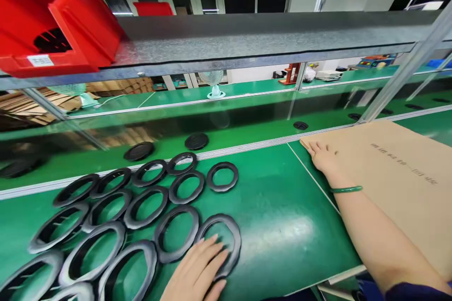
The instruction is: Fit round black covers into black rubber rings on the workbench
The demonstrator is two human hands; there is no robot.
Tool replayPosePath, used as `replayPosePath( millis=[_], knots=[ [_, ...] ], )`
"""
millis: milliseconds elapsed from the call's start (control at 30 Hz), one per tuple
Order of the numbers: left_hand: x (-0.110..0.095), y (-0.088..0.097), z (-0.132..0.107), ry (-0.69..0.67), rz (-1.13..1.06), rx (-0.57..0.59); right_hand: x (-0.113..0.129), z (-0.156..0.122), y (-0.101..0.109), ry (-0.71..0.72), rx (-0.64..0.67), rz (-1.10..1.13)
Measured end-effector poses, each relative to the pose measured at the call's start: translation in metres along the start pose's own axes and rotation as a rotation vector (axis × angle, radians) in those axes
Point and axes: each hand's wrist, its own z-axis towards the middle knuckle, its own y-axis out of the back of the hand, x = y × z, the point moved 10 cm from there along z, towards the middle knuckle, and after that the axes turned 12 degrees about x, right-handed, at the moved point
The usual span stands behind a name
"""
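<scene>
Where our left fingers lie: spread open, flat on a black rubber ring, seemingly pinning it down.
Where our right fingers lie: spread open on a cardboard sheet, seemingly steadying it.
Other rings: in close rows on the green tabletop, left of and ahead of our left fingers.

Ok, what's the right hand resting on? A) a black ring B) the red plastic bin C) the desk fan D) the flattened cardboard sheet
D. The right hand lies flat on the edge of the flattened cardboard sheet, while the left hand is the one on a black ring.
</scene>
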Motion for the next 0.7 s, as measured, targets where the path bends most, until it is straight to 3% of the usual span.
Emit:
replayPosePath(
  millis=[67, 167, 300, 367, 433, 533, 600, 700],
  knots=[
    [0.004, -0.005, 0.017, 0.053, 0.002, 0.054, 0.0, -0.001, 0.0, -0.002, -0.008, 0.003],
    [0.003, -0.022, 0.024, 0.032, -0.091, 0.108, 0.002, -0.005, 0.005, -0.015, -0.046, 0.003],
    [0.007, -0.038, 0.026, 0.017, -0.382, 0.059, 0.021, -0.017, 0.02, -0.015, -0.16, -0.014],
    [0.023, -0.046, 0.036, 0.156, -0.669, 0.057, 0.05, -0.031, 0.033, 0.095, -0.271, 0.016],
    [0.039, -0.059, 0.049, 0.363, -1.059, 0.067, 0.09, -0.049, 0.043, 0.297, -0.366, 0.057],
    [0.05, -0.083, 0.062, 0.653, -1.681, -0.053, 0.144, -0.063, 0.041, 0.508, -0.374, 0.043],
    [0.052, -0.101, 0.065, 0.788, -1.966, -0.168, 0.162, -0.054, 0.036, 0.515, -0.354, 0.023],
    [0.056, -0.123, 0.062, 0.877, -2.126, -0.226, 0.162, -0.017, 0.039, 0.409, -0.355, 0.041]
  ],
)
